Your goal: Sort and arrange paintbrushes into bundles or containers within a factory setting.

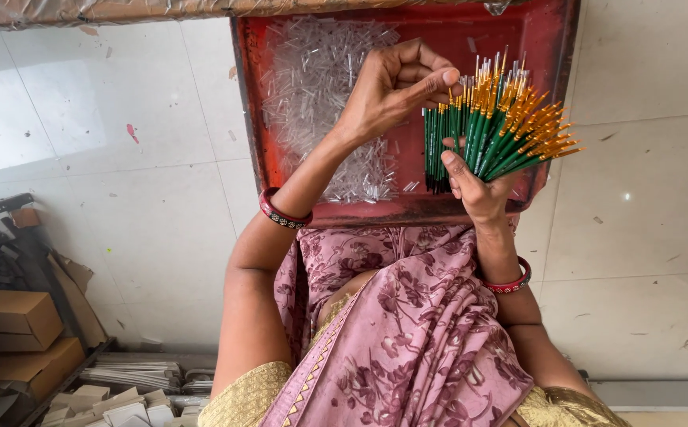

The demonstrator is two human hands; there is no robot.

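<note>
A pink floral garment (407, 332) is seen nearest the camera. Beyond it, a fanned bundle of green-handled brushes (494, 126) is gripped at its lower end by the right hand (478, 190), fingers curled round it. The left hand (395, 91) is held at the brush tips, thumb and forefinger pinched together there. Farther off, small clear tubes (320, 87) are heaped in a red tray (407, 209) on the tiled floor (122, 158).
</note>
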